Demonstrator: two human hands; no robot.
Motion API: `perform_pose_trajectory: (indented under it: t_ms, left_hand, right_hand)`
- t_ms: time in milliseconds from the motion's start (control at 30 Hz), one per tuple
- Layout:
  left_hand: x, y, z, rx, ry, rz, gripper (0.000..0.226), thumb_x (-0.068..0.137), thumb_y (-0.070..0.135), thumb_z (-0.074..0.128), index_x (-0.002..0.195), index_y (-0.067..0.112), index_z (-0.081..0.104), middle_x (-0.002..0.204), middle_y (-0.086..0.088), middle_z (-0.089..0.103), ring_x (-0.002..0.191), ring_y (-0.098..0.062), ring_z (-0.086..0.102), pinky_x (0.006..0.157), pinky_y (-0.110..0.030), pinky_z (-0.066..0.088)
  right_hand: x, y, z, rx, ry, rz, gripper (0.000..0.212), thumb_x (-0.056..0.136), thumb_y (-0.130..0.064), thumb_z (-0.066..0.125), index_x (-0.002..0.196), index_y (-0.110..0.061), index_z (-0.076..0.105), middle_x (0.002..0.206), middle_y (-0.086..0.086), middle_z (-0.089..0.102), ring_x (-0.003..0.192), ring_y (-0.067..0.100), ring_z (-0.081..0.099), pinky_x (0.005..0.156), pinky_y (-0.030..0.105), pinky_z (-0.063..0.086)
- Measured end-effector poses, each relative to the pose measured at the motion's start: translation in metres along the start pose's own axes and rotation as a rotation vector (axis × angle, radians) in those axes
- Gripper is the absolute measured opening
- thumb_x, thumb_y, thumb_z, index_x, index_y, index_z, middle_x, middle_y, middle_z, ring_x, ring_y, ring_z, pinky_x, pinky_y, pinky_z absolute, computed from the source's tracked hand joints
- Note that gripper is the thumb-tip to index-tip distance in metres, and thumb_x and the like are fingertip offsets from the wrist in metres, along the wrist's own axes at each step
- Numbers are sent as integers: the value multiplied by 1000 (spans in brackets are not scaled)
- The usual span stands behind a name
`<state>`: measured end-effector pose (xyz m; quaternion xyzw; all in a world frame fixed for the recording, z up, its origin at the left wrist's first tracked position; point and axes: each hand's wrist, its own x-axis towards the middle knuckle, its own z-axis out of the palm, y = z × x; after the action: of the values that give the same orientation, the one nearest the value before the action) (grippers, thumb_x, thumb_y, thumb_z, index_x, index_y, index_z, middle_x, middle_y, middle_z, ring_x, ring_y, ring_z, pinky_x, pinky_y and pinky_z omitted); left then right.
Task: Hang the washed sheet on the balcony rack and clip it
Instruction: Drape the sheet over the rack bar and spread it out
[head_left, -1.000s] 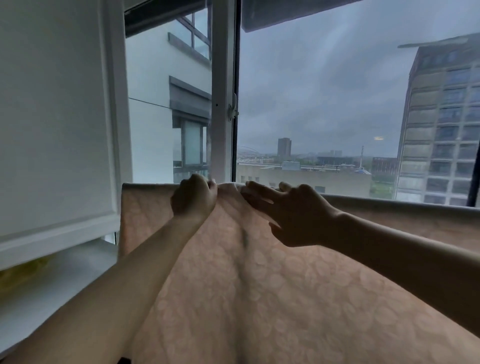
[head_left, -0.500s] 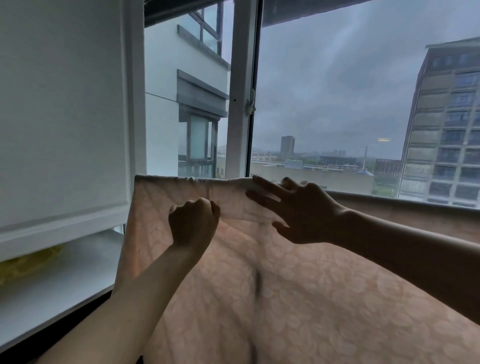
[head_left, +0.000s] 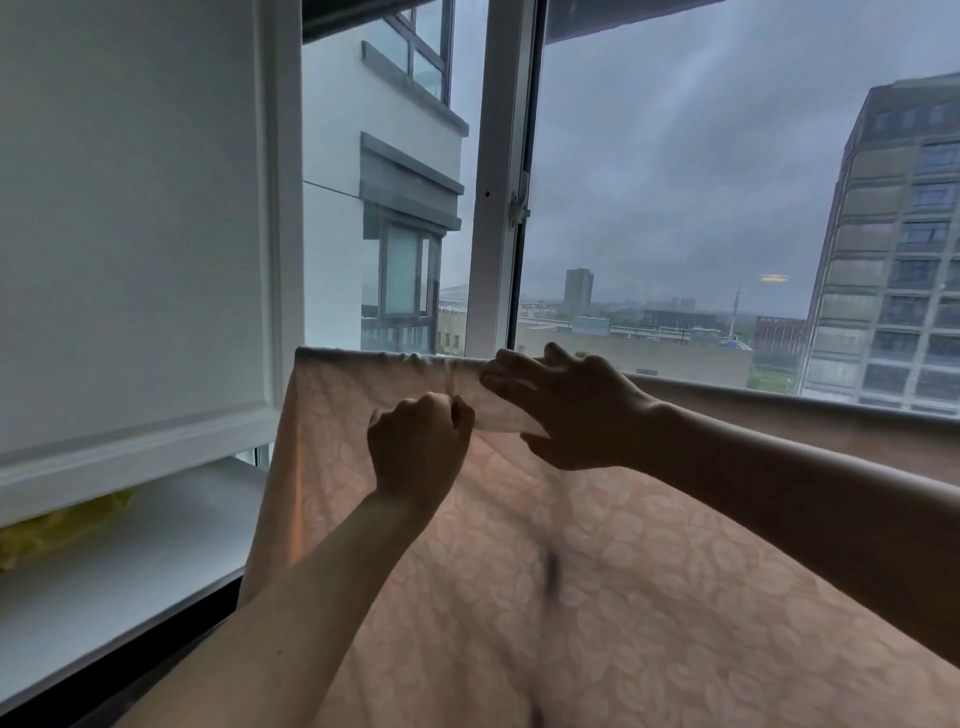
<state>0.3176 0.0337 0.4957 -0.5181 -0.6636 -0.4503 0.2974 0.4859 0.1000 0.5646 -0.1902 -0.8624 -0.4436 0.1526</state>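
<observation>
**One sheet over the bar, two hands at its top edge**

Head view: a single pale pink sheet (head_left: 597, 597) with a leaf-like pattern hangs across the lower half of the picture. Its top edge is folded over a horizontal line in front of the window; whatever bears it there is hidden under the cloth. The fabric falls toward the camera, with one dark crease running down its middle.

Two bare hands work at that top edge, close together but not touching. The left hand (head_left: 418, 447) is curled into a fist just below the fold, and its fingers appear to bunch a bit of the sheet; how much cloth it grips cannot be told from behind. The right hand (head_left: 566, 410) lies against the fold with its fingers stretched leftward and its thumb below, pinching a lighter, doubled strip of the sheet between them. Both forearms reach up from the bottom of the frame.

Behind stand two glass panes divided by one white window frame (head_left: 498, 176) with one latch on it. A white cabinet door (head_left: 135, 218) fills the left side, and below it runs a white shelf (head_left: 156, 561) with something yellow (head_left: 62, 525) lying on it, too blurred to name. Outside are a grey sky, one near white building (head_left: 353, 208) and one tall block (head_left: 893, 249) at right.
</observation>
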Motion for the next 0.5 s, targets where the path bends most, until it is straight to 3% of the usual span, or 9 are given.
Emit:
perform_pose_trajectory:
  t_ms: [167, 267, 367, 500]
  left_hand:
    - [16, -4, 6, -140, -77, -82, 42, 93, 33, 46, 52, 20, 47, 48, 4, 44, 45, -16, 51, 59, -33, 52]
    - [35, -12, 6, -100, -99, -174, 41, 92, 41, 44, 59, 19, 54, 59, 0, 56, 56, -18, 57, 65, -33, 53]
    - [64, -22, 4, -23, -123, -307, 46, 92, 54, 44, 68, 17, 57, 68, -3, 63, 56, -16, 56, 58, -27, 42]
    - [92, -24, 4, 9, -273, -458, 53, 83, 68, 53, 69, 17, 49, 65, 0, 55, 54, -14, 49, 49, -24, 30]
  right_hand:
    - [10, -5, 2, -4, -22, 32, 68, 85, -47, 52, 146, -34, 26, 147, 3, 38, 104, 31, 55, 62, 29, 46]
    - [8, -5, 6, -32, -24, 61, 69, 81, -45, 54, 145, -35, 30, 140, 4, 46, 95, 32, 57, 55, 28, 43]
    - [4, -3, 9, -68, -9, 70, 71, 79, -46, 56, 145, -34, 33, 138, 5, 49, 91, 35, 58, 53, 27, 38]
    - [-1, -4, 10, -106, -6, 90, 72, 79, -52, 53, 146, -34, 32, 139, 4, 48, 88, 32, 57, 56, 27, 35]
